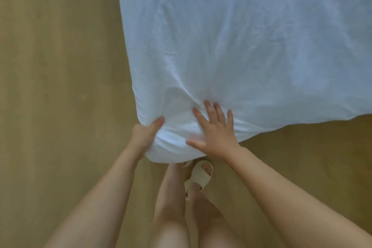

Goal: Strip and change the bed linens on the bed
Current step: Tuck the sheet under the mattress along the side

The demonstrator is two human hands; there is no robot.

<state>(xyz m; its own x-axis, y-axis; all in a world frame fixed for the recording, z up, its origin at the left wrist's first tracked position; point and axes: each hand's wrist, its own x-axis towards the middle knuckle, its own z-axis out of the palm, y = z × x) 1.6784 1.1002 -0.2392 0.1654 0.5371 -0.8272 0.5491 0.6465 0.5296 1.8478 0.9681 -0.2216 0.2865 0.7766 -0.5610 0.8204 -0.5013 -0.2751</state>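
Tan, wood-grained floor (60,66) from 7 to 11 o'clock, faint streaks running 12 to 6. More of the same at 4 o'clock. Soft, even, warm light throughout.

Fingers of the left hand (144,137) lie hidden under the sheet (241,46), cropped top and right.

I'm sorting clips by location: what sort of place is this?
Probably a bedroom in a home. A wrinkled white bed sheet is stretched over what looks like a mattress corner, the ground is tan wood-look flooring, and the person's foot wears a cream open-toe slipper.
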